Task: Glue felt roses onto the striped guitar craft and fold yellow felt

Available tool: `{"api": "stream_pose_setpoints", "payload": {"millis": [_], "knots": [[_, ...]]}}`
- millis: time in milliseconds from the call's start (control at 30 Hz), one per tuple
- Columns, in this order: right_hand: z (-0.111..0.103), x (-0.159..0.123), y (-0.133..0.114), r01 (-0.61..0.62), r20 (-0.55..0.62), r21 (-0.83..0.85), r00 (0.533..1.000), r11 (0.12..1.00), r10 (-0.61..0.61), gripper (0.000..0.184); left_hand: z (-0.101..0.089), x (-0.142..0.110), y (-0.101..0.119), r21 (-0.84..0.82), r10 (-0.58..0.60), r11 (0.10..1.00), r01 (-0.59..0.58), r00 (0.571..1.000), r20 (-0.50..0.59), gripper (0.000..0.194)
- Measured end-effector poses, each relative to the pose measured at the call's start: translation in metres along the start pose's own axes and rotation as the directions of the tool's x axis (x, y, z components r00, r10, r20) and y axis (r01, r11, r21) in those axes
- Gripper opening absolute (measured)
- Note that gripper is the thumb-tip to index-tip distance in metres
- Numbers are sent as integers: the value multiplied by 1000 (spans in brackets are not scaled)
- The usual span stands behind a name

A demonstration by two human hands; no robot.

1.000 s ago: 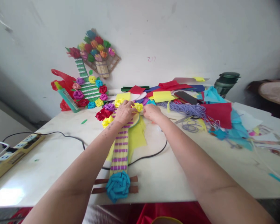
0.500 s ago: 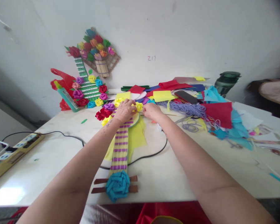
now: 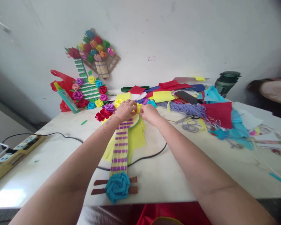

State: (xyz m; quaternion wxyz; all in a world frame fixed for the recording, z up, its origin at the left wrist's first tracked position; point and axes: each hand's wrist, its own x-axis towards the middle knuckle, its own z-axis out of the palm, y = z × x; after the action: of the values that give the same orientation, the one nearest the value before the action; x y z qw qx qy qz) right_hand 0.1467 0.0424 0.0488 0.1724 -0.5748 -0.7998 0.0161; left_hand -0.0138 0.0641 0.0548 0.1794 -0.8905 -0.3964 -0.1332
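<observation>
A guitar-shaped craft (image 3: 120,147) with a yellow neck and purple bands lies on the table, a blue paper rose (image 3: 118,187) at its near end. My left hand (image 3: 125,110) rests over its body, fingers bent and pinching the edge of a yellow paper flower (image 3: 139,107). Close by on the right, my right hand (image 3: 150,113) is closed around a thin stick (image 3: 170,120), its tip beside that flower. A red paper flower (image 3: 103,114) and a purple one (image 3: 109,107) sit left of my left hand. Yellow crepe paper (image 3: 138,137) lies under the craft.
A finished green guitar craft (image 3: 90,90) leans on the wall beside a glue bottle (image 3: 66,98). Purple yarn (image 3: 182,109), scissors (image 3: 182,119), a phone (image 3: 186,97) and coloured paper lie at the back right. A black cable (image 3: 150,156) crosses the table; a power strip (image 3: 14,157) is left.
My right hand has moved slightly left, nearer the yellow flower, bringing the stick with it. My left hand stays at almost the same place on the craft.
</observation>
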Motion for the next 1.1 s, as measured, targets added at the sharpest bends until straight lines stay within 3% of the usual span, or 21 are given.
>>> {"api": "stream_pose_setpoints", "payload": {"millis": [267,800,1100], "knots": [[-1,-2,-2,0,3,1,1000,1000,0,24,0,4,-6,-27,33,999,-33,999,26,7],[9,-7,-5,16,-138,-4,990,1000,-17,28,1,11,-4,-24,22,1000,-19,995,100,11],[12,-8,-9,15,-130,-31,991,999,-19,30,3,11,-5,-34,29,999,-26,995,95,13]]}}
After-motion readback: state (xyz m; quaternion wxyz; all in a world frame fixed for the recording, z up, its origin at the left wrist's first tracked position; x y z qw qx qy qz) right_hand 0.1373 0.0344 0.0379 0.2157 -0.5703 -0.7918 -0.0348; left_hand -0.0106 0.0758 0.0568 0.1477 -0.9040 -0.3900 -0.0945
